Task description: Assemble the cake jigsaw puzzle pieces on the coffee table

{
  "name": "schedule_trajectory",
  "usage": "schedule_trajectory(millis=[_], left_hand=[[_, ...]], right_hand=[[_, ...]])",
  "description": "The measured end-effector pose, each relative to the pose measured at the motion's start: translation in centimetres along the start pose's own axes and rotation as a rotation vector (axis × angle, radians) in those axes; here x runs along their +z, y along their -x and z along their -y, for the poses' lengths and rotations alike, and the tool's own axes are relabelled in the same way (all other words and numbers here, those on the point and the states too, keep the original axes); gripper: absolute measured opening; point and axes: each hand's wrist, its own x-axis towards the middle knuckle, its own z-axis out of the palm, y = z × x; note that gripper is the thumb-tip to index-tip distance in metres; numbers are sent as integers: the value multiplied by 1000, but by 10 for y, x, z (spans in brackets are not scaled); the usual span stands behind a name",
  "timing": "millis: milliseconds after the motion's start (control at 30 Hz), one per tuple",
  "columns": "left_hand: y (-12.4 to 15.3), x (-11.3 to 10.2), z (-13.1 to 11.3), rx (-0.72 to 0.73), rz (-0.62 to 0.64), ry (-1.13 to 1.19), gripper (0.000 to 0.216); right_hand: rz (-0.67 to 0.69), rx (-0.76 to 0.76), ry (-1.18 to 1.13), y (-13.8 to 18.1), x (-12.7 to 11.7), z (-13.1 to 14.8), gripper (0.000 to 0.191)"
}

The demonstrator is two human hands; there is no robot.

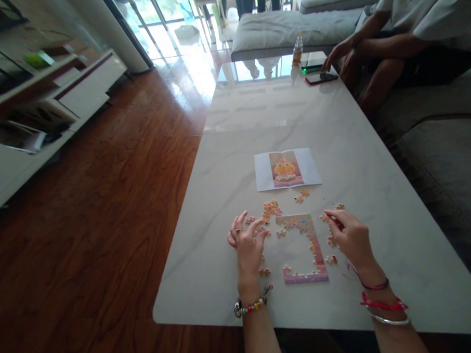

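A partly joined jigsaw puzzle point(321, 257) lies on the white table, its top, right and bottom borders linked around a bare middle. My right hand point(350, 236) is right of it, thumb and forefinger pinched on a small puzzle piece point(323, 218). Beneath and beside that hand are more loose pieces point(330, 260). To the left of the puzzle, my left hand point(249, 245) hovers or rests with fingers spread over scattered pieces, some hidden by it. A cluster of orange pieces point(271, 206) sits just beyond its fingertips.
A creased sheet with a printed picture point(284, 169) lies beyond the puzzle on the marble-look table point(228, 160). Farther off are a bottle point(297, 50) and phones point(321, 79). A seated person point(397, 53) reaches toward a phone from the sofa point(448, 139) at right.
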Motion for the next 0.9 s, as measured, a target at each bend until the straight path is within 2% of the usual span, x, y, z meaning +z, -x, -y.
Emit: schedule_trajectory(millis=[200, 333, 500, 600, 900], left_hand=[[-8, -6, 20, -103, -81, -14, 17], [-11, -10, 24, -77, -101, -4, 14], [-13, -9, 21, -1, -110, 11, 14], [-14, -6, 17, 48, -63, -2, 14], [-11, -6, 12, 40, 44, -76, 11]], right_hand=[[4, 99, 187, 1, -26, -55, 27], [124, 135, 221, 7, -31, -78, 27], [245, 114, 199, 6, -28, -73, 21], [298, 86, 183, 4, -29, -68, 19], [260, 59, 147, 6, -34, -65, 19]])
